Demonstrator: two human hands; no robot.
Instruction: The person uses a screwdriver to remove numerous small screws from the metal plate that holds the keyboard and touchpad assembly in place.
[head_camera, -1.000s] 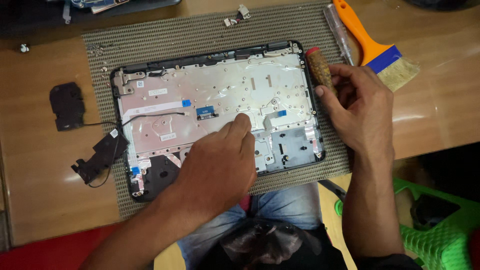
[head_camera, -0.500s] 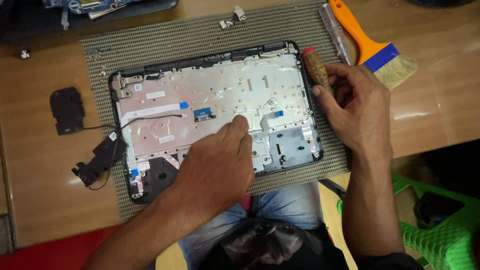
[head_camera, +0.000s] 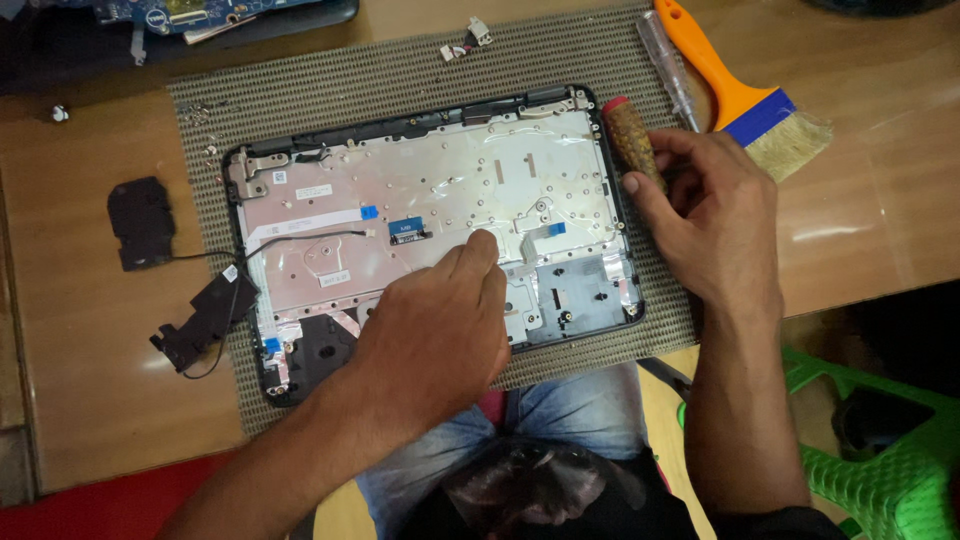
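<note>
While the opened laptop base (head_camera: 420, 200) lies flat on the woven mat (head_camera: 400, 70), stiff but fragile and best held by its rim, the left hand (head_camera: 430, 330) presses fingertips inside, perhaps pinching nothing; the right hand (head_camera: 715, 220) grips a brown-handled screwdriver (head_camera: 632, 140).

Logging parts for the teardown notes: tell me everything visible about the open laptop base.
The laptop base lies flat, inside up, on a woven mat. It has a black plastic rim and a silvery metal plate with screw holes, small blue tabs, a white ribbon cable and a thin black wire. Metal hinges sit at both top corners. A black speaker hangs off its left edge by wire. The left hand presses on the plate's middle; the right hand rests past its right edge.
</note>
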